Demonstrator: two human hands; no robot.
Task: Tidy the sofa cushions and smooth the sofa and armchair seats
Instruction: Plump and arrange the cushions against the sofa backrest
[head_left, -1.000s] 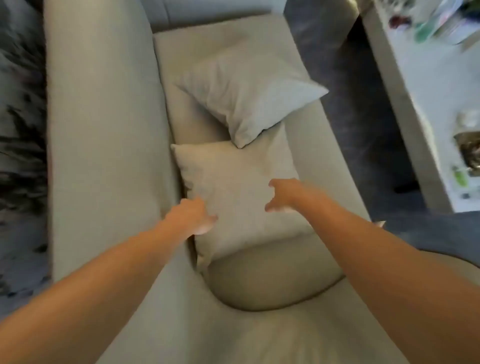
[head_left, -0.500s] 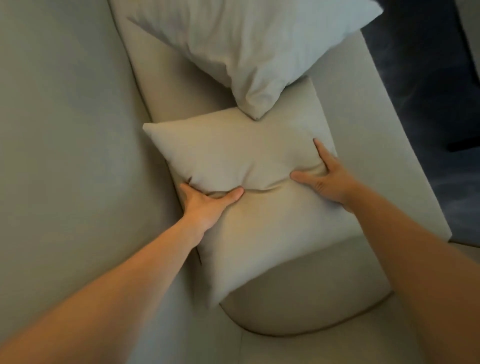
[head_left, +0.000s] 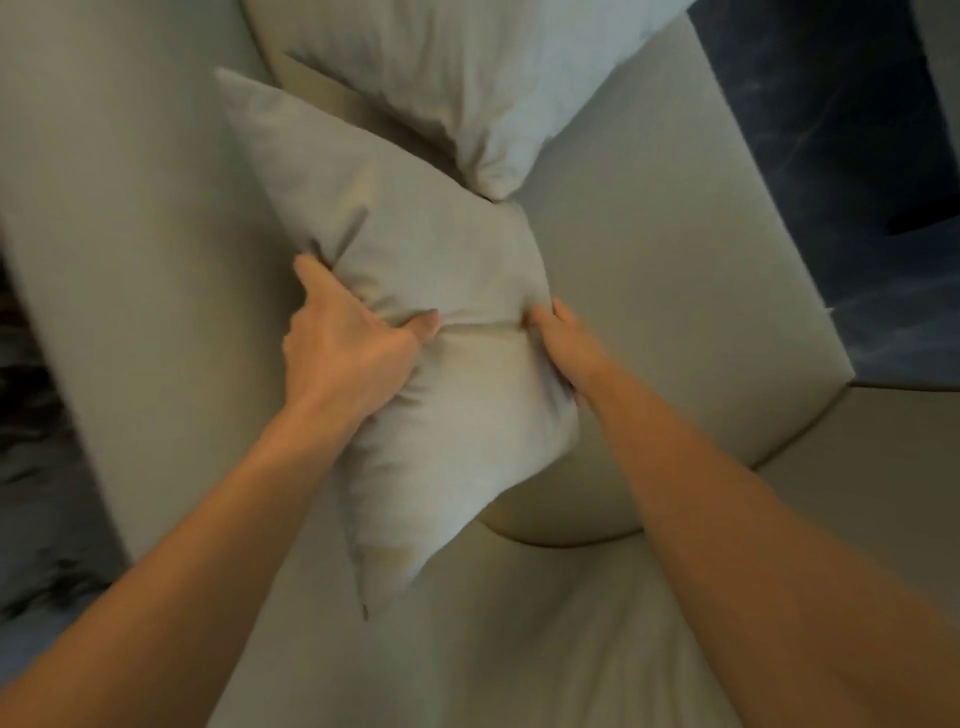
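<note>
A beige cushion (head_left: 415, 249) is lifted off the sofa seat (head_left: 649, 260) and stands tilted on edge, its lower corner hanging down. My left hand (head_left: 343, 343) grips its left side, thumb pressed into the fabric. My right hand (head_left: 566, 343) squeezes its right edge, fingers tucked behind. A paler grey cushion (head_left: 467, 78) lies on the seat at the top, its corner touching the beige one.
The sofa backrest (head_left: 130, 234) runs down the left. A rounded seat section (head_left: 571, 499) sits below the cushion, with more upholstery (head_left: 519, 649) in the foreground. Dark blue carpet (head_left: 857, 156) lies to the right, patterned flooring (head_left: 31, 415) to the far left.
Both hands went from reaching, to pressing on the flat beige cushion, to gripping it. The cushion has been raised off the seat and turned upright.
</note>
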